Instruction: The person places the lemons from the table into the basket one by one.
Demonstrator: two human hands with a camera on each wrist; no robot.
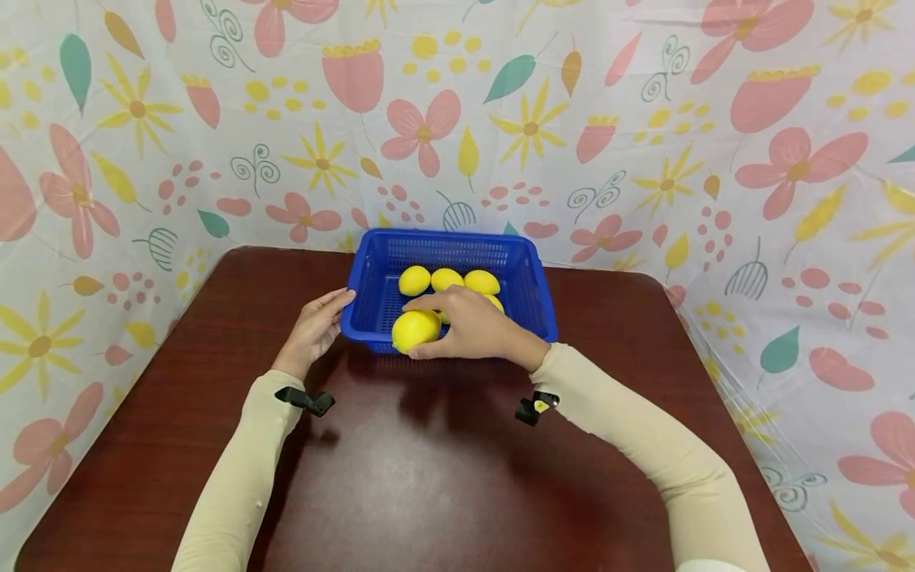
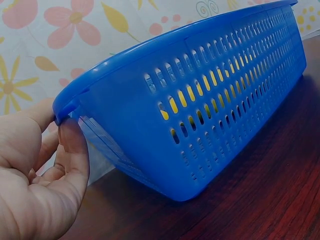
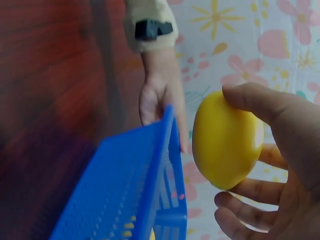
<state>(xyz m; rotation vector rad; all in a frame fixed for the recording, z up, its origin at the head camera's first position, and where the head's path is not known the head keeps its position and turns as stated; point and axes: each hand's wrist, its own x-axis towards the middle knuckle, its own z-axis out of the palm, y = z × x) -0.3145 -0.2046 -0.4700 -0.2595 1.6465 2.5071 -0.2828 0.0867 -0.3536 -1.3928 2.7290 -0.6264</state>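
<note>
A yellow lemon (image 1: 416, 330) is gripped between the thumb and fingers of my right hand (image 1: 475, 324), over the near edge of a blue plastic basket (image 1: 529, 306). The right wrist view shows this lemon (image 3: 227, 140) higher than the basket rim. Several more lemons (image 1: 415, 281) lie inside the basket, some partly hidden behind my right hand. My left hand (image 1: 314, 330) pinches the rim at the basket's left end. In the left wrist view the thumb of the left hand (image 2: 45, 170) presses under the rim, and yellow shows through the slots of the wall.
The basket stands at the back of a dark reddish-brown table (image 1: 457, 477), close to a white curtain (image 1: 443, 103) with flowers and leaves on it. Black camera mounts (image 1: 306, 400) sit on both wrists, over cream sleeves.
</note>
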